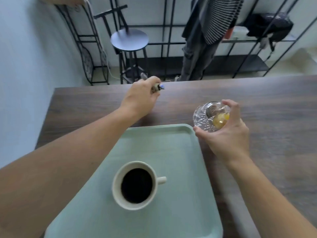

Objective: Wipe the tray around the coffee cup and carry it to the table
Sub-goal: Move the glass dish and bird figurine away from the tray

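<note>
A pale green tray (pixel 173 152) lies on the dark wooden table (pixel 274 107), close to me. A cream coffee cup (pixel 135 185) full of black coffee stands on the tray, handle pointing right. My left hand (pixel 142 97) is beyond the tray's far edge, closed around a small object (pixel 38 87) with a blue tip. My right hand (pixel 226 134) is just right of the tray's far corner, gripping a cut-glass bowl (pixel 205 115) with something yellow inside it. No cloth is in view.
Past the table's far edge stand a round black stool (pixel 129 39), black metal racks (pixel 89 48) and a person (pixel 204 40) in a striped top. A light wall is on the left.
</note>
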{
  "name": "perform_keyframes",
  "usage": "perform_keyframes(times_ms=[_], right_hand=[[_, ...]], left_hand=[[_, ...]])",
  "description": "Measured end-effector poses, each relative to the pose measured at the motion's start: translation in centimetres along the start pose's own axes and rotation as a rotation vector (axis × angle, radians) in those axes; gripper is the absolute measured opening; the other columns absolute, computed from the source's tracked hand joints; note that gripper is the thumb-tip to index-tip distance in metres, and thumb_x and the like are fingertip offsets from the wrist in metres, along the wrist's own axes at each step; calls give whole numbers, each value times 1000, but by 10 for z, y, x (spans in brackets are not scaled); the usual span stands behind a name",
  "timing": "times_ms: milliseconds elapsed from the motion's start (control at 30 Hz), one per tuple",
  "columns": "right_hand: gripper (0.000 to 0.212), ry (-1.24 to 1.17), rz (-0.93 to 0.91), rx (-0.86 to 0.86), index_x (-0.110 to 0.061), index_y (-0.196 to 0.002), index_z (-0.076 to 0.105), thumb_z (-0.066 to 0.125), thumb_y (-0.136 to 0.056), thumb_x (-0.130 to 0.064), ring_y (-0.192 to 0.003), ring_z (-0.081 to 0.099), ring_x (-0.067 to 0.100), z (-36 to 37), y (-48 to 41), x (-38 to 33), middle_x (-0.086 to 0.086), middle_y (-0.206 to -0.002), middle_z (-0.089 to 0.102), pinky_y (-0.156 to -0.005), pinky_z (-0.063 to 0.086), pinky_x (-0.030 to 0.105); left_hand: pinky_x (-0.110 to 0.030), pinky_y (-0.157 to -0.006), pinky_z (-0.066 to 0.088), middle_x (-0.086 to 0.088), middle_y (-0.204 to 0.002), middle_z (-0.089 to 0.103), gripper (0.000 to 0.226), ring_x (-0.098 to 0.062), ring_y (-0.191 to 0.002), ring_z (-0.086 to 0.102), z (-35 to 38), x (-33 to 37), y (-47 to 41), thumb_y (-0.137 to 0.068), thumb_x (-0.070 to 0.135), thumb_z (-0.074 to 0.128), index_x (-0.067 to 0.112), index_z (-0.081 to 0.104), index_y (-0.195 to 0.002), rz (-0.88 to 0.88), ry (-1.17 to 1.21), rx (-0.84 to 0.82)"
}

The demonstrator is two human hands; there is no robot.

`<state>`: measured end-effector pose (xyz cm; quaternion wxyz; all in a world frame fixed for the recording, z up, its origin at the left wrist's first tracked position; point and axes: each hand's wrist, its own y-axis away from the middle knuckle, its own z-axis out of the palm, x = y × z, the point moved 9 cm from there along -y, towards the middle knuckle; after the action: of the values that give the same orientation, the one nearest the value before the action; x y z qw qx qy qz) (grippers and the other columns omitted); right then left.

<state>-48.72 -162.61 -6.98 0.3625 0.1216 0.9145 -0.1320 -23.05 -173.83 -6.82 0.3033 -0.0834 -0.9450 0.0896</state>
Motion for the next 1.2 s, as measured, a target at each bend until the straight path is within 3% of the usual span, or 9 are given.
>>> perform_keyframes(times_ms=[167, 400, 600, 867, 1000, 1100, 1200], right_hand=[[84, -103, -150, -146, -45, -123, 39, 86, -53, -45, -93, 60, 29, 49, 2, -78, 2, -100, 64, -82, 51, 37], [85, -120, -389, -432, -42, -124, 41, 88, -53, -44, -92, 60, 27, 166, 6, -173, 0, -98, 62, -79, 56, 47], [90, 0, -504, -593, -42, -130, 40, 86, -53, -44, -101, 51, 24, 235, 14, -196, -4, -103, 57, -89, 51, 42], [97, 45, -543, -685, -47, -134, 34, 89, -54, -39, -111, 48, 24, 249, 11, -206, 0, -112, 55, -95, 49, 44], [120, -2, -504, -767, -54, -143, 20, 95, -49, -44, -130, 43, 24, 244, 12, -199, 1, -143, 45, -106, 43, 49], [113, -165, -481, -605, -43, -148, 22, 92, -59, -43, -141, 32, 15, 200, 10, -188, -13, -153, 31, -115, 31, 41], [83, -256, -412, -365, -30, -143, 36, 81, -75, -45, -132, 44, 16, 131, 24, -137, -11, -145, 43, -111, 38, 42]], left_hand=[[-34, -77, 50, -8, -91, 70, 28, -27, -84, 63, -82, -106, 49, -83, 24, 64, 30, 62, -111, -209, -49, 152], [-33, -78, 51, -9, -103, 68, 29, -27, -91, 65, -131, -212, 102, -86, 25, 61, 31, 58, -114, -386, -58, 305], [-34, -84, 45, -13, -103, 66, 36, -31, -100, 55, -117, -223, 119, -87, 22, 60, 25, 59, -123, -366, -50, 372], [-35, -90, 45, -10, -108, 68, 49, -26, -104, 55, -109, -205, 104, -86, 25, 65, 30, 54, -134, -349, -40, 395], [-36, -91, 48, -7, -112, 62, 72, -24, -101, 58, -110, -209, 110, -82, 26, 69, 41, 36, -143, -365, 44, 390], [-32, -89, 47, -4, -123, 55, 92, -16, -100, 58, -118, -209, 134, -78, 28, 75, 50, 16, -146, -430, 180, 403], [-25, -93, 45, -1, -127, 55, 70, -9, -105, 57, -129, -201, 178, -88, 33, 64, 35, 26, -146, -501, 299, 445]])
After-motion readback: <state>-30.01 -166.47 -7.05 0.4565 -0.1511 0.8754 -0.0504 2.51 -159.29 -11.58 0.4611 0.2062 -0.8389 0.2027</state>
